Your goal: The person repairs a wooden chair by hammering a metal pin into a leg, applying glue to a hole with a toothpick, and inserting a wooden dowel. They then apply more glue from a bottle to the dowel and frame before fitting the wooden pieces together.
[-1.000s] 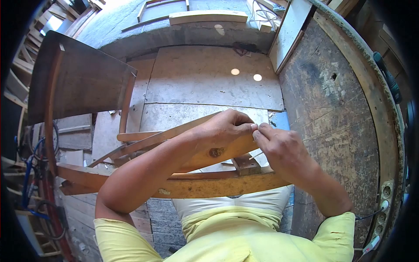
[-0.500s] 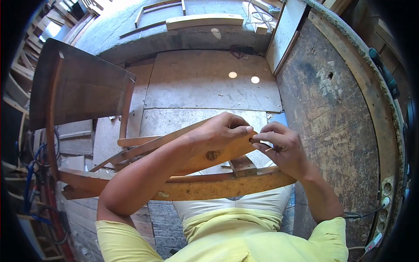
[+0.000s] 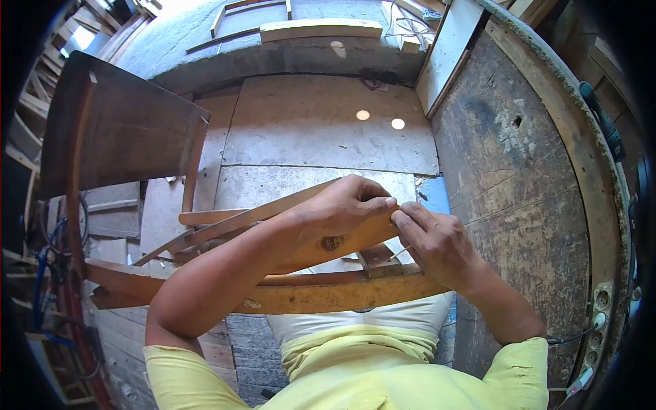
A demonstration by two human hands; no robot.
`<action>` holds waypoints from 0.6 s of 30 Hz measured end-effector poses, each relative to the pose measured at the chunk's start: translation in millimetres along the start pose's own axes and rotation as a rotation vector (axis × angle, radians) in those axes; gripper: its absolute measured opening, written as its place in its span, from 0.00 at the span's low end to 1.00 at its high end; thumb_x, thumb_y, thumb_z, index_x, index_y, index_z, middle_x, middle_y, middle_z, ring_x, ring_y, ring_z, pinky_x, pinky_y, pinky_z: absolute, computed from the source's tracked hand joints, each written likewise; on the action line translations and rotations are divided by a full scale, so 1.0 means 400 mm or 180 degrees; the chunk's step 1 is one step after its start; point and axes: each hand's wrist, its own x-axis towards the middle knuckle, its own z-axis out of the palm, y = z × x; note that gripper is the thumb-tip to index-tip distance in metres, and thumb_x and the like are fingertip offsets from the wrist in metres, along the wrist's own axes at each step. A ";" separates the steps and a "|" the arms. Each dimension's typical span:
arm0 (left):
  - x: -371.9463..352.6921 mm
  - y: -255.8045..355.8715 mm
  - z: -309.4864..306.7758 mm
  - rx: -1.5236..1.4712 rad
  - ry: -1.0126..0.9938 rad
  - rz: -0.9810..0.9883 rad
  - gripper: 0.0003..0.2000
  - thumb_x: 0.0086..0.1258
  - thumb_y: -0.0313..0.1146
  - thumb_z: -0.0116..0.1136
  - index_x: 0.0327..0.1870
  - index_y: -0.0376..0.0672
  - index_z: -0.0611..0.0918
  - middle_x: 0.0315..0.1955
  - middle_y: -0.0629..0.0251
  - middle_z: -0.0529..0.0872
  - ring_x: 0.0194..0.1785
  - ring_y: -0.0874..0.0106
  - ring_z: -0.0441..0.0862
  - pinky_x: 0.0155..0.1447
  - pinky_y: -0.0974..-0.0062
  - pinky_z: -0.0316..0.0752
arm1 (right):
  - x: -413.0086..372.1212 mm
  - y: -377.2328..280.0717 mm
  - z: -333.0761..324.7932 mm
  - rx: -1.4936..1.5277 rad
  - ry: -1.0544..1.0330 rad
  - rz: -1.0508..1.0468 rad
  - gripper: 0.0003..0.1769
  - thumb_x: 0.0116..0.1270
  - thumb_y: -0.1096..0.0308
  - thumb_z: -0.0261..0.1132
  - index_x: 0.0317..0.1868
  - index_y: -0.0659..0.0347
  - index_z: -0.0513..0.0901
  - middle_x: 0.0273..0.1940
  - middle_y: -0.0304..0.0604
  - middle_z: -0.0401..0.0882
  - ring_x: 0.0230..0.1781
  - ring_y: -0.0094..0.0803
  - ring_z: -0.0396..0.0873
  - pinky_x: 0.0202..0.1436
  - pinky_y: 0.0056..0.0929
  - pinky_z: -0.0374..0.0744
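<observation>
Two hands at one workpiece, frame center. From where I stand: left hand [image 3: 350,199] lies over the top edge of the amber wooden piece [image 3: 362,236], thumb along it, same spot as half a second ago; fingers on the far side hidden, can't tell how tight. Right hand [image 3: 436,240] differs: fingers were fanned off the piece's right end, now bunched against it, fingertips hidden. Thin stick [image 3: 398,254] pokes out lower left of that curled hand. Curved rail [image 3: 321,295] sits below, lower center, unchanged.
</observation>
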 end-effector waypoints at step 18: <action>-0.022 0.037 0.009 -0.0021 0.0063 -0.0002 0.17 0.72 0.40 0.57 0.48 0.32 0.82 0.37 0.68 0.84 0.42 0.79 0.77 0.44 0.78 0.73 | -0.032 -0.003 0.035 0.0486 0.0478 0.0168 0.08 0.56 0.73 0.62 0.35 0.68 0.78 0.39 0.52 0.79 0.36 0.45 0.84 0.39 0.39 0.82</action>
